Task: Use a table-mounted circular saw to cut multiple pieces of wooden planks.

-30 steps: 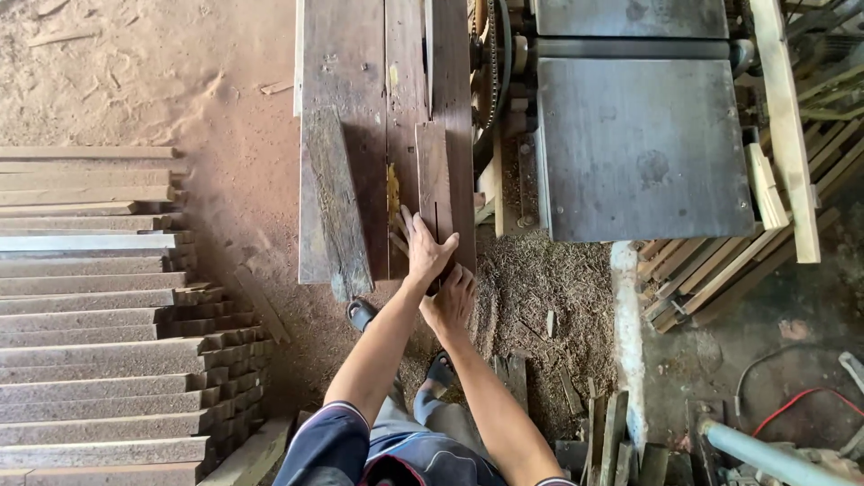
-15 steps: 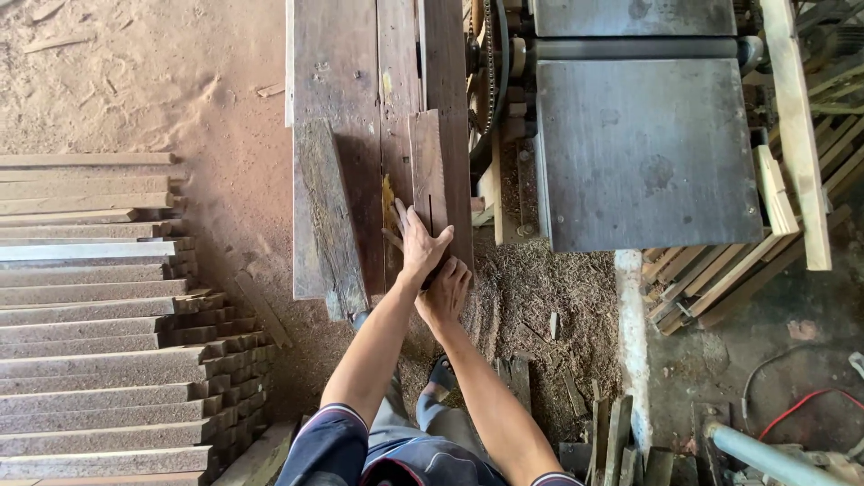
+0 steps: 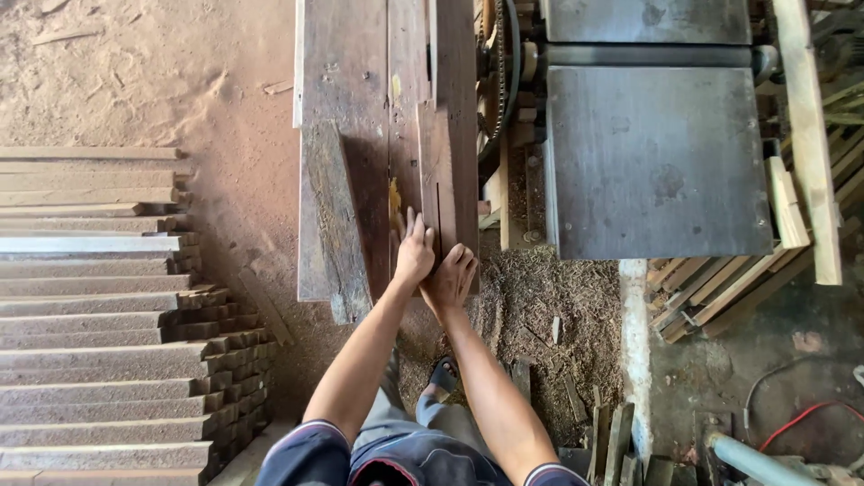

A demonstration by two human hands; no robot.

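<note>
A narrow dark wooden board (image 3: pixel 437 180) lies lengthwise on a worn wooden bench (image 3: pixel 346 99), its near end at the bench's front edge. My left hand (image 3: pixel 413 252) lies flat on the bench beside the board's near end, fingers spread and touching its left side. My right hand (image 3: pixel 451 279) presses against the end of the same board from the front, fingers apart. Neither hand is wrapped around anything. A thick weathered plank (image 3: pixel 335 225) rests at a slant on the bench to the left of my hands.
A grey metal machine table (image 3: pixel 657 162) with a belt wheel (image 3: pixel 495 63) stands to the right. Stacked sawn boards (image 3: pixel 99 315) fill the left side. Sawdust and wood offcuts (image 3: pixel 558 306) cover the floor. Timber strips (image 3: pixel 801 180) lean at far right; a red cable (image 3: pixel 792 418) lies lower right.
My hands and the narrow board have slid a little further along the bench, away from me. The view has shifted slightly.
</note>
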